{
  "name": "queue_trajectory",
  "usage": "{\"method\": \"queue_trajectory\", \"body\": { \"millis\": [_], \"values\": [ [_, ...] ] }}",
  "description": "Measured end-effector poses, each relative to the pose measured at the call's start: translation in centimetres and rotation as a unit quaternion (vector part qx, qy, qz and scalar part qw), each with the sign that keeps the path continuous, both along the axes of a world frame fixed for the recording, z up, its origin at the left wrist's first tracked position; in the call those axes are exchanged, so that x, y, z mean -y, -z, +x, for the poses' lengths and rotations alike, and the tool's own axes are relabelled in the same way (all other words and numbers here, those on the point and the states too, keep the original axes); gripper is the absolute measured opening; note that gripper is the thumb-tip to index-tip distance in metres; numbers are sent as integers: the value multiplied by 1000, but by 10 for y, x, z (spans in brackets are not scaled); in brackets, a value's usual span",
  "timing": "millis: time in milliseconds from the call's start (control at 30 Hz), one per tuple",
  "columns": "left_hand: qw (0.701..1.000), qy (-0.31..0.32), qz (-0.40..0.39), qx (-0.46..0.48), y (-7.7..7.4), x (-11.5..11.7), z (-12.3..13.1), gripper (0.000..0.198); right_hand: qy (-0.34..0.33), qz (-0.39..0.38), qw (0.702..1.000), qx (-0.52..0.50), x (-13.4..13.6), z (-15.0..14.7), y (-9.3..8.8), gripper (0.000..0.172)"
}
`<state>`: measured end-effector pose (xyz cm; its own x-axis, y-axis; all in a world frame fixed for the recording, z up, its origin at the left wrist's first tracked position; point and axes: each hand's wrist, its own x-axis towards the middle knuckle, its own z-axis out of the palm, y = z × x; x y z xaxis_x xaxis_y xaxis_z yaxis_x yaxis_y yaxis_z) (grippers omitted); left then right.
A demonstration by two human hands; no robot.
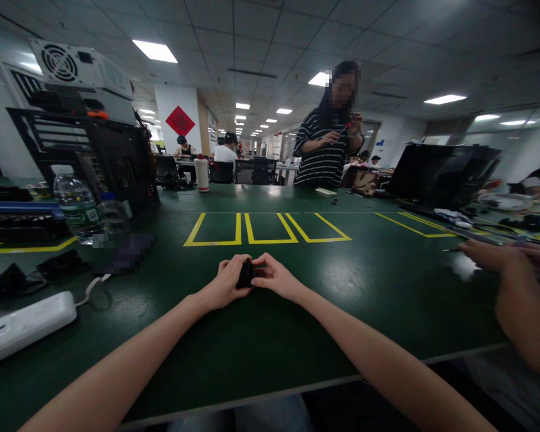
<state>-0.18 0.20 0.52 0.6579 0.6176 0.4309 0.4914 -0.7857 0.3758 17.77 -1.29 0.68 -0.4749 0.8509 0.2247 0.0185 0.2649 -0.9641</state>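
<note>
Between my two hands is a small black box-like object (245, 276), held just over the green table (256, 348). My left hand (228, 281) is closed around its left side, with the thumb below and the fingers across the top. From the right, my right hand (273, 277) pinches its edge between thumb and fingers. The fingers cover much of the object, so its exact kind cannot be made out. Beyond the hands, yellow tape rectangles (240, 231) mark the tabletop.
At left are a white power strip (31, 324), a water bottle (74, 201) and a computer case (121, 162). A monitor (445, 174) stands at right, near another person's arms (517, 282). A person in a striped shirt (321, 147) stands across the table, near a white cup (202, 174).
</note>
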Motion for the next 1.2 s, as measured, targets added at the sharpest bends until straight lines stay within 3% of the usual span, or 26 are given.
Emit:
{"method": "queue_trajectory", "body": {
  "millis": [233,367,667,867,1200],
  "values": [
    [1000,-3,3,5,2,-1,0,55,39,6,999,15,0,-3,1,26],
    [1000,0,0,10,1,-1,0,54,50,5,998,25,-2,-3,1,33],
    [1000,-4,2,6,2,-1,0,55,2,-2,1000,1,-2,-1,3,38],
    [1000,-2,0,4,0,0,-1,55,38,5,999,11,-1,-2,2,26],
    [1000,6,-12,8,-1,1,-1,55,22,6,999,28,1,-1,-1,30]
  ]
}}
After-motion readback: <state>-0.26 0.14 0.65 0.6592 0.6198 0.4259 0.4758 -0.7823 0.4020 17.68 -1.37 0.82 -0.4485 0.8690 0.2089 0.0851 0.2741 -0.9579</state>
